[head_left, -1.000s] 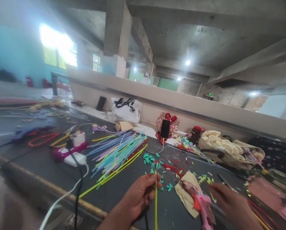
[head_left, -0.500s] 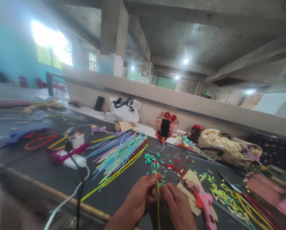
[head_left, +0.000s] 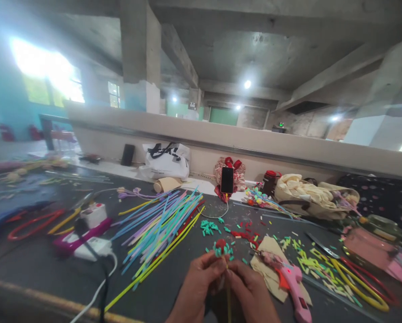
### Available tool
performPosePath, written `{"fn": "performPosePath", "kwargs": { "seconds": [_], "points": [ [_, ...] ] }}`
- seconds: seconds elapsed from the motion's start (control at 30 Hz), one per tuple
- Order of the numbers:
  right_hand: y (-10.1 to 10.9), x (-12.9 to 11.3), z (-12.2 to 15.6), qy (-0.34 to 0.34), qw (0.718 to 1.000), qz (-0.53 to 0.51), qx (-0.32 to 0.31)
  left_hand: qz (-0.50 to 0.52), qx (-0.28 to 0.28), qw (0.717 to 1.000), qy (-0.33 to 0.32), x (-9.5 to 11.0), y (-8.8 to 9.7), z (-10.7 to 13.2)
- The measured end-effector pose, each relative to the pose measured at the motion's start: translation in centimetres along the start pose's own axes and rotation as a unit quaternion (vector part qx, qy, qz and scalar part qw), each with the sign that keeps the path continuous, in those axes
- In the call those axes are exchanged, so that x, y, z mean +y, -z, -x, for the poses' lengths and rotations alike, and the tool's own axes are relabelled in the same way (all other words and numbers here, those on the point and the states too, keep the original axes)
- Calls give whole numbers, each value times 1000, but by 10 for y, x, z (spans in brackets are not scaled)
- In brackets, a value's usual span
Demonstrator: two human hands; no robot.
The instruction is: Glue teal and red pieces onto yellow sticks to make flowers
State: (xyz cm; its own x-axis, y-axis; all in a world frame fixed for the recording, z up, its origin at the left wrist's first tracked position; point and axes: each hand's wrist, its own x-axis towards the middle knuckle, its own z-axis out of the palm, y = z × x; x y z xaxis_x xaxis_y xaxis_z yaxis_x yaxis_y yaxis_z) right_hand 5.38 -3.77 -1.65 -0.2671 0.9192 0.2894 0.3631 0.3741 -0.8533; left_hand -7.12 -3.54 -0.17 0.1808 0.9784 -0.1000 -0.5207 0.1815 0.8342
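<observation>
Turquoise and red, a small flower head [head_left: 220, 247] sits on a thin yellow stem [head_left: 229, 304], held up low over the dark counter [head_left: 163, 287]. The left hand [head_left: 201, 278] pinches the stem just below the head, and the right hand [head_left: 248, 281] pinches it alongside. Rightward, a pink glue gun [head_left: 292, 280] lies partly on a beige sheet [head_left: 270, 244], near scissors [head_left: 334, 256]; leftward, coloured strips [head_left: 167, 229] lie bundled; turquoise bits [head_left: 209, 227] lie beyond

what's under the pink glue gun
A beige sheet lies under the pink glue gun, showing on both sides; the handle's end reaches past it over the dark table. What the gun itself covers can't be seen.
</observation>
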Motion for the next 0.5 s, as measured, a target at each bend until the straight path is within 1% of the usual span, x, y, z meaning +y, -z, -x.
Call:
{"fn": "performPosePath", "kwargs": {
  "seconds": [0.1, 0.2, 0.37, 0.5],
  "points": [
    [5, -8, 2, -22, 1000, 0, -21, 7, 18, 1000, -23, 3, -6, 4],
    [7, -12, 4, -39, 999, -19, -28, 11, 25, 999, -32, 3, -7, 5],
    [4, -10, 5, -48, 997, -56, -26, 22, 32, 999, -31, -2, -4, 2],
    [2, -8, 6, -53, 996, -69, -27, 9, 28, 999, -30, -5, 0, 0]
  ]
}}
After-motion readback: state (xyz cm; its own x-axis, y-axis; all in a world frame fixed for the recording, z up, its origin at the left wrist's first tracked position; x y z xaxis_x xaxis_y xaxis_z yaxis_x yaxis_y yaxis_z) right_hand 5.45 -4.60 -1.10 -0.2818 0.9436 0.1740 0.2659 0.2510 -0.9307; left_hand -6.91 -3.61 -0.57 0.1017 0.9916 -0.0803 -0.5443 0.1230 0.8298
